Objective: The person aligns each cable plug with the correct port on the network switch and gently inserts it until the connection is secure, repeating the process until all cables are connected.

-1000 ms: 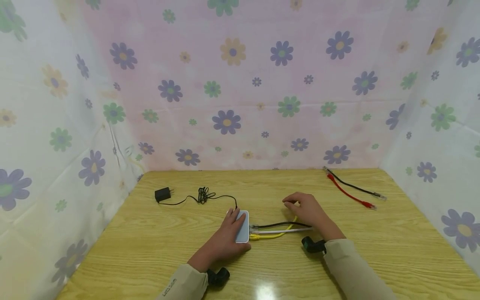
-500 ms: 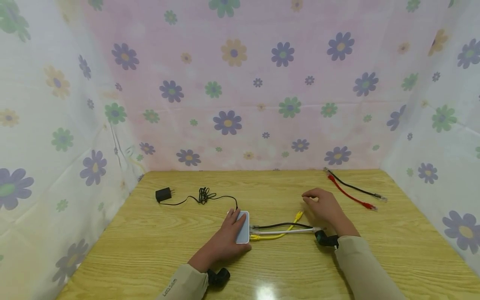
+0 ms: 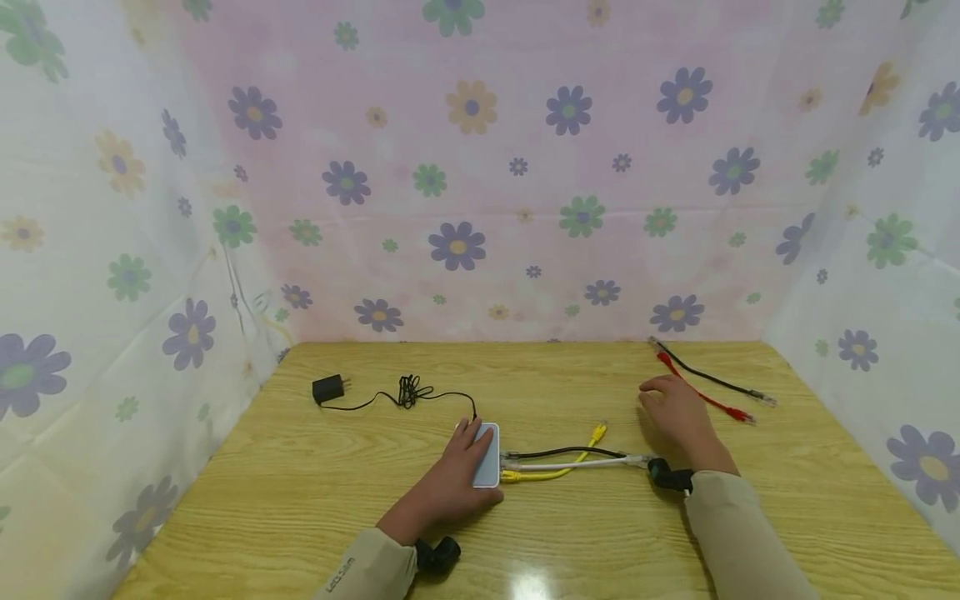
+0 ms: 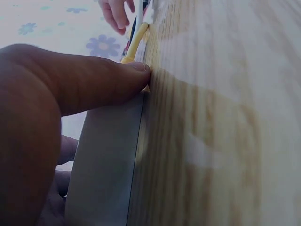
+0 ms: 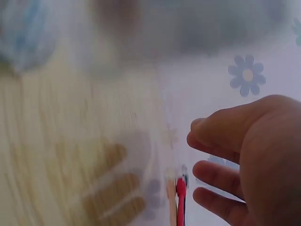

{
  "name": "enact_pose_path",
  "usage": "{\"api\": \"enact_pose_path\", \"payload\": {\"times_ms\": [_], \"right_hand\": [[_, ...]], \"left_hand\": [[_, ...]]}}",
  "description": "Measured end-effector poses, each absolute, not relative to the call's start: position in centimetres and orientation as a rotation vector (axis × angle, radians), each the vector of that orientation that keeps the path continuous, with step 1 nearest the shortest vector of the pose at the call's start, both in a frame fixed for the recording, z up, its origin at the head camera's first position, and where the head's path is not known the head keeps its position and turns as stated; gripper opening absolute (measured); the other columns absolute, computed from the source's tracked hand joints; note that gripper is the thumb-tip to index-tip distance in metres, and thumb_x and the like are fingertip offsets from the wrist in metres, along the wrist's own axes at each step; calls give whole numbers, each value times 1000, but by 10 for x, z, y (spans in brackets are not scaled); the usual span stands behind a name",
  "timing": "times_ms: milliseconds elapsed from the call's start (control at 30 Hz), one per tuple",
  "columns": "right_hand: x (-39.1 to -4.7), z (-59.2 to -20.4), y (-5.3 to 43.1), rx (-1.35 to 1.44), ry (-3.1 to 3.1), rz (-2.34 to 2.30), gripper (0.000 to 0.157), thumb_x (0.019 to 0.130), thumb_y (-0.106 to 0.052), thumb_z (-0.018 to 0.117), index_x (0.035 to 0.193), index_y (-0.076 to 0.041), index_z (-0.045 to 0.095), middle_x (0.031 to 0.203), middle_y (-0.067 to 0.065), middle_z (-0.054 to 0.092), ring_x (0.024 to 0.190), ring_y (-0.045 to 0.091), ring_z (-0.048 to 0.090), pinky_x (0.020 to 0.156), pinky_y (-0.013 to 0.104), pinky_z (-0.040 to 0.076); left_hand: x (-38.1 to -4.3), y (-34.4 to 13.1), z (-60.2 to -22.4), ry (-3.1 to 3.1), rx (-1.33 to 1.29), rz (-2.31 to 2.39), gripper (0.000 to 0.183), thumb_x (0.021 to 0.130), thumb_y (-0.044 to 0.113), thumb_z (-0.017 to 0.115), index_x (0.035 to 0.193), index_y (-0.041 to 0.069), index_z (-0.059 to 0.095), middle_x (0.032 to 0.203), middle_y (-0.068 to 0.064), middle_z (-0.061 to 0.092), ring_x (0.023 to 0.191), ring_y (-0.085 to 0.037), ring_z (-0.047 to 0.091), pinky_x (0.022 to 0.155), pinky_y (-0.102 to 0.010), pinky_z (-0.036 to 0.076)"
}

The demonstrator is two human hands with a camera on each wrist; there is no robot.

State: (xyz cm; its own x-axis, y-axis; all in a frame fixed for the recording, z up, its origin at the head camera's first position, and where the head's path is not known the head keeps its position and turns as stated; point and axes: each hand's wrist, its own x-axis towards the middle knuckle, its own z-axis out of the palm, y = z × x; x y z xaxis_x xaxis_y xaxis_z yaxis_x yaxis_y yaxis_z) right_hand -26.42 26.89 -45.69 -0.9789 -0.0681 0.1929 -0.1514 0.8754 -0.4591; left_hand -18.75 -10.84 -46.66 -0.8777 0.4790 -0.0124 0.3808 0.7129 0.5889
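Observation:
A small white network switch [image 3: 489, 458] with a grey-blue top lies mid-table. My left hand [image 3: 450, 479] holds it, fingers over the top and thumb along the near side; in the left wrist view the thumb [image 4: 99, 77] presses its side wall [image 4: 106, 155]. Plugged into its right side are a black cable [image 3: 570, 449], a white cable [image 3: 577, 466] and a yellow cable [image 3: 551, 476], whose other end points away from me. My right hand [image 3: 681, 417] hovers to the right, nothing in its loosely bent fingers, near a red cable [image 3: 705, 398].
Beside the red cable, a second short black cable [image 3: 708, 377] lies at the back right of the wooden table [image 3: 262, 500]. A black power adapter [image 3: 327, 388] sits at the back left, its bundled cord [image 3: 408, 392] running to the switch. Flowered cloth [image 3: 525, 208] walls off the back and sides.
My right hand has moved away from the yellow cable's loose end, rightward to near the red cable. My left hand stays on the switch.

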Motion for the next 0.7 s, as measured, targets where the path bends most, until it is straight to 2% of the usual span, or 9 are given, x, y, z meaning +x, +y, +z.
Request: {"api": "enact_pose_path", "payload": {"times_ms": [233,567,700], "right_hand": [[-265,-463,285,156,-2923,714,42,98,-21,48,130,5,56,137,32,47,123,53,44,99,63,36],[-262,-462,294,95,-2973,659,48,96,-23,48,134,8,51,141,38,38,125,57,39,101,68,30],[-262,-461,297,74,-3003,653,50,96,-23,48,134,9,50,140,39,38,125,57,39,99,66,33]], "left_hand": [[-188,-108,-468,2755,698,895,87,86,38,70,154,8,26,163,-18,10,150,-40,0,106,-60,32],[-188,-108,-465,2752,684,897,87,86,38,70,154,8,25,163,-17,10,150,-38,-1,108,-60,30],[-188,-108,-466,2756,687,896,88,86,39,70,154,8,26,163,-17,10,150,-38,0,108,-60,30]]}}
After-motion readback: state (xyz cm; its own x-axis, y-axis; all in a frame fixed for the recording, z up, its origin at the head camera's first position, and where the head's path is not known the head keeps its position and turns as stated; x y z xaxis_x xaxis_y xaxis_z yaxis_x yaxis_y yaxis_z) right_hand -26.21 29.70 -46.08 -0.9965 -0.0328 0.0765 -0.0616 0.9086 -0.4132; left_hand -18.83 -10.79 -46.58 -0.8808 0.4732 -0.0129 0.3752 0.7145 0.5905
